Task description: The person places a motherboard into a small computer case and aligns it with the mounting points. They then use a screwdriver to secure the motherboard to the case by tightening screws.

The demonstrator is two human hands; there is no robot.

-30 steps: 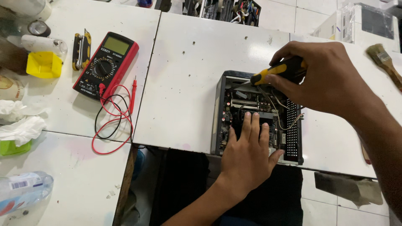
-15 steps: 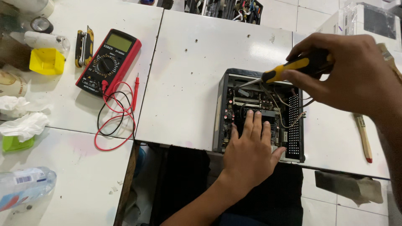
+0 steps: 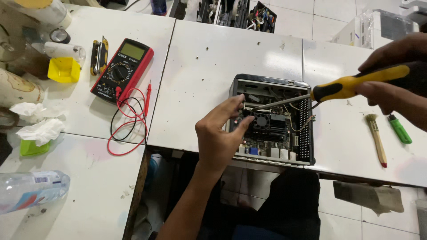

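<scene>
Screwdriver with a yellow and black handle and a long grey metal shaft slants down from the upper right into the open case. Its tip sits inside the case, near the top left of the board, just above the small black fan. The right hand wraps its fingers closed around the rear of the handle, to the right of the case. The left hand comes up from below at the case's left edge, fingers loosely curled and parted; the thumb and forefinger reach over the left wall toward the shaft's tip, but whether they pinch anything I cannot tell.

The case is a small grey metal box with its cover off, lying on the white counter at the near edge. Inside it show a dark board, loose wires and a perforated right wall.

Right of the case lie a small brush and a green lighter. Well left of the case lies a red and black multimeter with red and black leads looped beside it. Further left sit a yellow cup and crumpled tissue.
</scene>
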